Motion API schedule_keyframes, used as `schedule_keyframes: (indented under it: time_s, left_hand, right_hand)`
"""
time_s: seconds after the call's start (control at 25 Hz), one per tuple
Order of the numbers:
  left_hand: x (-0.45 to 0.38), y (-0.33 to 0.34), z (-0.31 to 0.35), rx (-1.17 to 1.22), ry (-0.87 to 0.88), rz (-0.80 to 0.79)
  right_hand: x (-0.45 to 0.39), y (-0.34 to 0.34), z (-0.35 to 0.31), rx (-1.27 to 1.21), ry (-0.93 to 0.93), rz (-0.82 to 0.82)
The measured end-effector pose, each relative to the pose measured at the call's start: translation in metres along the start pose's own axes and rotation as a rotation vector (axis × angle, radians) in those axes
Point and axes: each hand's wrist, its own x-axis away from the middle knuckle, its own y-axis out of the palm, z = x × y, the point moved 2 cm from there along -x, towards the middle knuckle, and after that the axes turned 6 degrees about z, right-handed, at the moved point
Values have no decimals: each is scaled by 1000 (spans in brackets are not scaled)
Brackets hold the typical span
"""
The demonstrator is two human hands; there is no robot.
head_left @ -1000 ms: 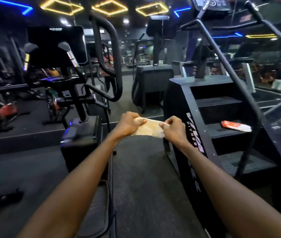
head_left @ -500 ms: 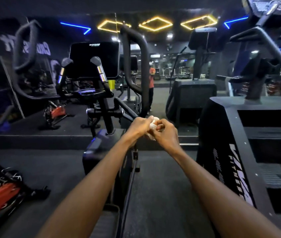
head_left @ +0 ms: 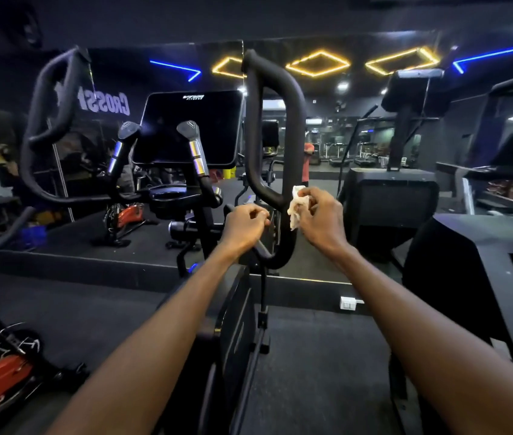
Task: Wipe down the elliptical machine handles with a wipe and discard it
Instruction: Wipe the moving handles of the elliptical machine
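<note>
Black foam covered the elliptical machine (head_left: 208,233), the largest thing in front of the person, its dark console screen (head_left: 189,128) set between two looped moving handles. Nearer of the two was the right handle (head_left: 293,127), its long axis running nearly upright, with the loop closing just in front of both hands; the left handle (head_left: 49,120) stood well apart, off to the far side. Next down in size, the right hand (head_left: 319,219) held the crumpled pale wipe (head_left: 297,205), thumb and curled fingers pinching it, and the wipe hung just beside the lower bend of that right handle, touching it or nearly so; which could not be told. The handle lay forward and slightly inward of those fingers, so the right hand was the better placed to begin wiping, likely by running up along the bar. The left hand (head_left: 244,222) was loosely curled with fingertips drawn together, apparently empty. No bin for discarding the wipe showed anywhere in view.
</note>
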Motion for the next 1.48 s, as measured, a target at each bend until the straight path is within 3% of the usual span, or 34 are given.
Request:
schedule_keyframes:
  time_s: [0.24, 0.32, 0.48, 0.64, 0.8, 0.92, 0.96, 1.12, 1.24, 1.28, 1.4, 1.48]
  left_hand:
    - [-49, 32, 3, -421, 608, 204]
    - [-67, 45, -5, -515, 674, 201]
    - [-83, 57, -29, -607, 733, 264]
    - [-81, 58, -32, -586, 804, 277]
    - [-81, 56, -33, -623, 825, 289]
    - [-83, 55, -32, -642, 837, 237]
    - [-81, 55, -31, -644, 844, 240]
    - [-83, 51, -29, -662, 849, 259]
    - [-86, 49, -29, -661, 856, 234]
    - [-86, 49, -29, -653, 855, 238]
    - [-86, 48, -29, -649, 856, 239]
    - [-90, 45, -30, -679, 877, 226]
  right_hand:
    - [-55, 37, 31, 108, -469, -24]
    - [-44, 47, 46, 118, -621, -54]
    - [-33, 48, 67, 190, -977, -298]
    - [-60, 47, 65, 103, -809, -179]
    - [-42, 46, 75, 206, -1151, -396]
    - [-82, 37, 60, 147, -943, -226]
    - [-79, 39, 62, 125, -919, -237]
    - [-35, 46, 79, 191, -1218, -462]
    - [-74, 43, 64, 133, -954, -223]
    - [-75, 44, 61, 139, -930, -219]
    - [-50, 52, 67, 241, -1226, -385]
    - [-73, 49, 63, 262, -1139, -339]
